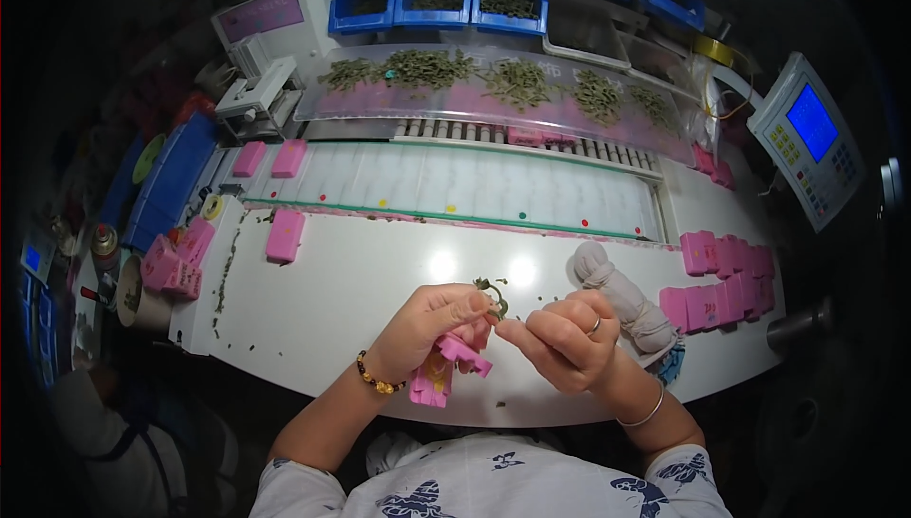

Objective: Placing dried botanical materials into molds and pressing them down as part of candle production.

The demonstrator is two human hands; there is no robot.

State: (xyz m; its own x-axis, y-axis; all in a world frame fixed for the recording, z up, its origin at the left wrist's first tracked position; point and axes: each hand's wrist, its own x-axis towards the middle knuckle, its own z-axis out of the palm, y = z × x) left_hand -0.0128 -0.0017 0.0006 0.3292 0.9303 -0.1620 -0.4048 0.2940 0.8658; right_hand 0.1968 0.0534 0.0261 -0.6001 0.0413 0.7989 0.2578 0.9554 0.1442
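Over the front middle of the white table, my left hand (422, 323) is closed around a pink rubber mould (431, 385), whose notched flap hangs open below the fingers. Its thumb and fingertip also pinch a small dark green ring-shaped wax piece (502, 304), standing up above the hand. My right hand (569, 340) comes in from the other side with its fingers curled. The tip of its index finger meets the ring's lower edge; whether something lies in its pinch is hidden.
Pink moulds stand in rows (726, 276) at right, beside a tied white cloth bundle (622, 295). Another mould (285, 236) lies left. Behind are a long pale panel (446, 181), a clear tray (560, 124) of green pieces, blue bins (432, 20) and a control panel (807, 138).
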